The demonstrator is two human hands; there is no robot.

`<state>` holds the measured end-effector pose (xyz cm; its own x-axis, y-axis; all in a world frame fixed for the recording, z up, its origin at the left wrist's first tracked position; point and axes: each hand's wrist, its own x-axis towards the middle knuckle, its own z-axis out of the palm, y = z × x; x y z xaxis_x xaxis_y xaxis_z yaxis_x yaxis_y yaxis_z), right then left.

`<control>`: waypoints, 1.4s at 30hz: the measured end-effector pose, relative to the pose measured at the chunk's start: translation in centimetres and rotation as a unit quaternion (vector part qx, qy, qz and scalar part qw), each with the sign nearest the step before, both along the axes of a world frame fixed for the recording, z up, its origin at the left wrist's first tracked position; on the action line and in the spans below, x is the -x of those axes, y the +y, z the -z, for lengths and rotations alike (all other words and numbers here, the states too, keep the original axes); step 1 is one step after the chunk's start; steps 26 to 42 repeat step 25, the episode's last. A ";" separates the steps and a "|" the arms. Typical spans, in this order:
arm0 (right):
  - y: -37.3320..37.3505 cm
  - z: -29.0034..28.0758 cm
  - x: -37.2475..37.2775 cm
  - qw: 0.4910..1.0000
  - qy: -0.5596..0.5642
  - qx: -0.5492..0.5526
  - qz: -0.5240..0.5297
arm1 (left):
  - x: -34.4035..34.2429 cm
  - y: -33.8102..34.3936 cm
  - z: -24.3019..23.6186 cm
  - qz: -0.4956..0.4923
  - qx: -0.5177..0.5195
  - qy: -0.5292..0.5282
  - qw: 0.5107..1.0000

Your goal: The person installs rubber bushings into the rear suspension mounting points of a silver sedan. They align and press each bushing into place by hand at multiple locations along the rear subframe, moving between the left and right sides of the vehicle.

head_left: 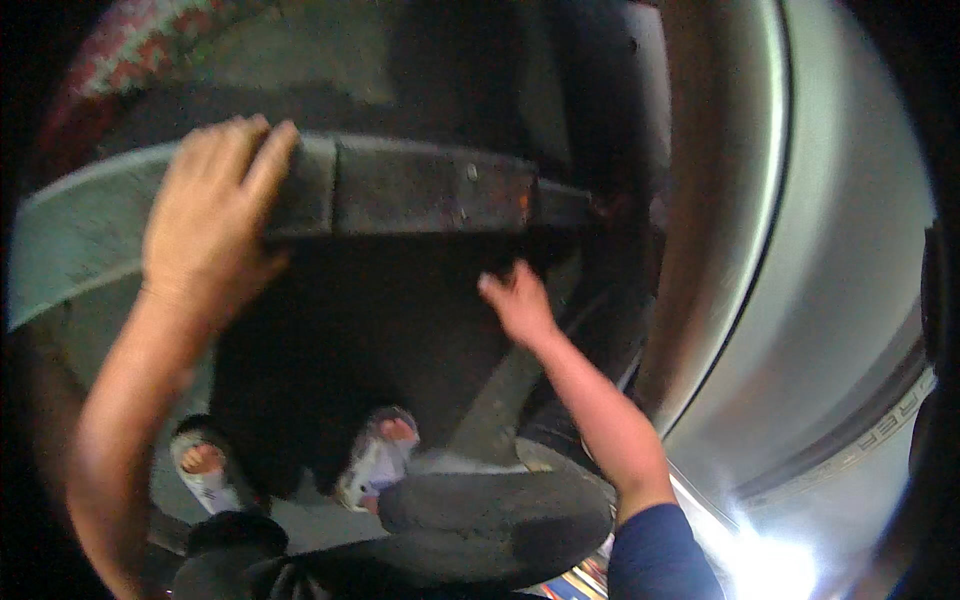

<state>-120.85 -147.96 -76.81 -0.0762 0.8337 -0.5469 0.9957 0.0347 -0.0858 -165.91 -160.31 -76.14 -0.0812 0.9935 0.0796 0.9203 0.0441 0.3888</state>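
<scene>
A long grey metal-looking bar (430, 190) runs across the view in front of me; its exact kind I cannot make out. My left hand (215, 205) is closed round its left part, fingers over the far edge and thumb below the near edge. Toward the bar's right end are small round spots and an orange mark. My right hand (518, 305) is just short of the bar's near edge on that side, apart from it. Its thumb and a finger are spread, the other fingers are partly hidden, and I see nothing held in it.
Close on my right stands a silver vehicle body (830, 220) with a curved panel seam. My feet in light open-toed sandals (375, 460) are below the bar. A bright light (775, 570) glares at the lower right. Red patterned material (140, 45) shows at the far left.
</scene>
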 end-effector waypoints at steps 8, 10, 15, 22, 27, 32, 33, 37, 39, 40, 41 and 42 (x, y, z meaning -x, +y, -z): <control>-8.6 -23.9 14.3 0.892 0.140 0.346 -0.256 | 0.9 0.6 -5.2 0.083 0.145 -0.056 0.984; -9.7 -26.2 14.5 0.892 0.256 0.299 -0.222 | 0.5 -0.7 -10.1 0.083 0.151 -0.067 0.983; -9.0 -21.7 18.7 0.972 0.154 0.079 -0.157 | 6.0 -7.7 -20.6 0.093 0.247 -0.211 0.941; -20.7 -29.5 23.2 0.952 0.114 0.211 -0.189 | 8.5 -28.9 -37.3 -0.052 0.531 -0.200 0.822; -26.6 -35.6 25.3 0.906 0.085 0.309 -0.276 | 7.4 -35.8 -43.5 -0.186 0.314 -0.154 0.918; -26.6 -35.6 25.3 0.906 0.085 0.309 -0.276 | 7.4 -35.8 -43.5 -0.186 0.314 -0.154 0.918; -26.6 -35.6 25.3 0.906 0.085 0.309 -0.276 | 7.4 -35.8 -43.5 -0.186 0.314 -0.154 0.918; -26.6 -35.6 25.3 0.906 0.085 0.309 -0.276 | 7.4 -35.8 -43.5 -0.186 0.314 -0.154 0.918; -26.6 -35.6 25.3 0.906 0.085 0.309 -0.276 | 7.4 -35.8 -43.5 -0.186 0.314 -0.154 0.918; -26.6 -35.6 25.3 0.906 0.085 0.309 -0.276 | 7.4 -35.8 -43.5 -0.186 0.314 -0.154 0.918; -26.6 -35.6 25.3 0.906 0.085 0.309 -0.276 | 7.4 -35.8 -43.5 -0.186 0.314 -0.154 0.918; -26.6 -35.6 25.3 0.906 0.085 0.309 -0.276 | 7.4 -35.8 -43.5 -0.186 0.314 -0.154 0.918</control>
